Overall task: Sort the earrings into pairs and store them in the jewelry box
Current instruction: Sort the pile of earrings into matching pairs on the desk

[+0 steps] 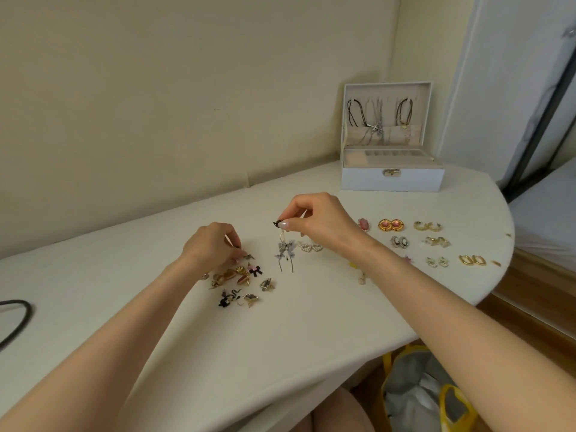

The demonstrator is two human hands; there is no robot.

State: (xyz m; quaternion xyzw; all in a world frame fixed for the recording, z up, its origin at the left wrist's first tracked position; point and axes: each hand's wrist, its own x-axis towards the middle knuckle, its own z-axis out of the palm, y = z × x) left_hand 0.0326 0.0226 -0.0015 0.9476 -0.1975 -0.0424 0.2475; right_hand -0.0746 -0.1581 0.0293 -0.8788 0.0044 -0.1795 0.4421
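- Earrings not yet sorted lie in a loose pile (240, 282) on the white table (280, 338), under the left hand (212, 244). Matched pairs, such as the pink-and-gold round studs (390, 225) and the gold hoops (428, 226), are laid in rows to the right. The open jewelry box (392, 180) stands at the far right, well apart.
- Lilac butterfly drop earrings (286, 251) are pinched at the hook between thumb and forefinger of the right hand (318, 219). They hang just above the table, beside the pearl heart pair (310, 246).
- Left fingertips are drawn together at a small dark piece (247, 256) on the pile's far edge; whether it is gripped cannot be told.
- The drops are best lowered straight down, so that the long stems are not crossed, and set clear of the pearl hearts.
- From the pile, one piece should be lifted at a time, so that hooks are not snagged on neighbours.
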